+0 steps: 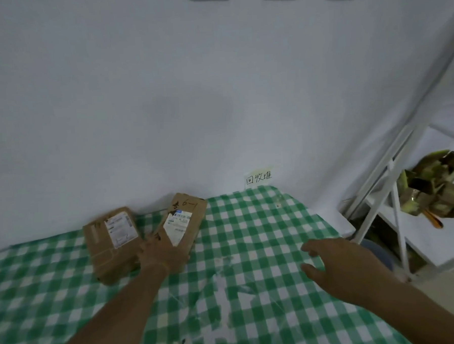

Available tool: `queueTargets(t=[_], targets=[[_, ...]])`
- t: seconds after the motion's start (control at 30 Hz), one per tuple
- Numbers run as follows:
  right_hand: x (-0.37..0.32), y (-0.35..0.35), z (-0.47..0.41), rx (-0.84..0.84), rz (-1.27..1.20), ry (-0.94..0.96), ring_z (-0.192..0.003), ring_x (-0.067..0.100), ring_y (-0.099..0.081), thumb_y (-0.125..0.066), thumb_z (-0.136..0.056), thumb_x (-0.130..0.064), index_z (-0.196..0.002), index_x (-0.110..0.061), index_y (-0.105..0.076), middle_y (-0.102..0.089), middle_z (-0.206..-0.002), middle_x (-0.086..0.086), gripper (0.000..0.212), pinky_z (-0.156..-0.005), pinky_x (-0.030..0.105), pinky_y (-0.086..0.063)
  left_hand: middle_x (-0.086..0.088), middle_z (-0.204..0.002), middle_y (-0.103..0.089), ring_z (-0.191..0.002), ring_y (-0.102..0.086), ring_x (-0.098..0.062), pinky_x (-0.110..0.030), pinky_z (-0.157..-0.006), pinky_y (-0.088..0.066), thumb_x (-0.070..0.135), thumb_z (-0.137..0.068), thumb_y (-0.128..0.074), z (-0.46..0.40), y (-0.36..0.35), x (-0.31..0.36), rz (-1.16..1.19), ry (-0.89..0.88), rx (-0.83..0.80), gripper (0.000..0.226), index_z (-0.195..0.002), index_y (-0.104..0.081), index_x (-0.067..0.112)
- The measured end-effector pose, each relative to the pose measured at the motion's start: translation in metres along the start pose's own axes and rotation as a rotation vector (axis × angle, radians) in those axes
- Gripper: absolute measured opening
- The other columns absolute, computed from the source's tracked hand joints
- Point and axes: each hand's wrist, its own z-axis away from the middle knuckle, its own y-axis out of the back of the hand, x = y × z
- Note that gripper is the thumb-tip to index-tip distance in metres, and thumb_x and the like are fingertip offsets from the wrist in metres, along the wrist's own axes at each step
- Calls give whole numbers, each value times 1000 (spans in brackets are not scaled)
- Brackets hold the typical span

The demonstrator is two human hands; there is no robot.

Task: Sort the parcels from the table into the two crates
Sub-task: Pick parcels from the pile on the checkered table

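Note:
Two brown cardboard parcels with white labels lie on the green-and-white checked table (251, 249) near the wall. The left parcel (111, 243) lies flat. The right parcel (183, 218) has "6-1" handwritten on top. My left hand (162, 254) rests on the near end of the right parcel, fingers laid over it; whether they curl round its edge is hidden. My right hand (338, 266) hovers over the table's right part, fingers relaxed and spread, holding nothing. No crate is in view.
A paper note (259, 176) with handwritten characters is stuck on the wall behind the table. At the right stands a white metal shelf (395, 189) holding a crumpled green and gold wrapper (432, 187). A blue-grey round object (377, 253) sits beside the table's right edge.

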Motion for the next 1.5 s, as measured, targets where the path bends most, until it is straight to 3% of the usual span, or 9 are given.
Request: queueTargets(t=[0.27,0.6,0.7,0.8,0.9,1.1,1.27,1.4,1.5], targets=[[3,-10,-11,-58,-5,-46,-113,5,-58,-49,-99,-59,-141,-40,-49,-60,-133,-15,46,-90,22,-47,-16,-140,-55,-131,-54,-38,-55,-109,-47,70,-86,-60,-23,-4,-5,91,-33,20,93,-153,-24,18],[-56,17,-51,-51,-197,40,-111,12,-64,-57,-97,-58,-139,-25,-56,-66,-131,-6,53,-98,34,-52,-9,-135,-55,-120,-57,-29,-50,-94,-57,77,-55,-84,74,88,19,289,-309,221,124,-148,-16,29],[-82,28,-62,-52,-379,30,-122,18,-61,-51,-89,-76,-150,-21,-43,-61,-142,1,82,-101,35,-49,-5,-137,-51,-124,-55,-26,-48,-95,-56,90,-50,-74,112,113,18,337,-362,273,134,-152,-7,35],[-107,41,-68,-82,-637,-21,-126,24,-59,-40,-57,-104,-162,-16,-16,-56,-145,9,139,-101,39,-49,-1,-141,-49,-127,-52,-22,-46,-96,-56,90,-50,-74,142,130,13,390,-391,317,135,-153,-5,37],[-124,47,-69,-84,-880,-71,-122,27,-62,-47,-33,-108,-161,-17,-11,-55,-144,9,161,-97,46,-55,1,-143,-47,-128,-51,-18,-42,-98,-56,91,-50,-68,162,140,9,421,-419,349,130,-151,-4,41],[-137,42,-76,-63,-1233,-73,-101,17,-68,-84,-50,-72,-145,-26,-36,-64,-106,-12,116,-78,37,-56,9,-139,-40,-116,-37,-3,-24,-94,-42,89,-60,-70,169,136,1,437,-499,425,115,-146,-8,44],[-124,45,-80,12,-1310,-92,-86,12,-74,-88,-68,-51,-139,-29,-44,-69,-101,-11,86,-61,24,-57,22,-137,-40,-123,-47,-3,-35,-101,-49,99,-74,-44,133,114,-30,533,-418,333,98,-150,-23,41],[-109,44,-74,57,-1294,-90,-86,15,-76,-84,-52,-61,-141,-31,-44,-72,-108,-5,102,-63,24,-58,-5,-129,-61,-110,-64,-25,-49,-95,-58,57,-95,-63,71,75,-88,623,-113,209,60,-137,-49,16],[-97,34,-74,76,-1288,-96,-86,18,-77,-83,-46,-62,-140,-31,-46,-73,-111,-1,105,-69,29,-60,-13,-130,-62,-101,-66,-20,-38,-89,-59,30,-106,-55,24,43,-127,719,167,144,34,-135,-53,12]])
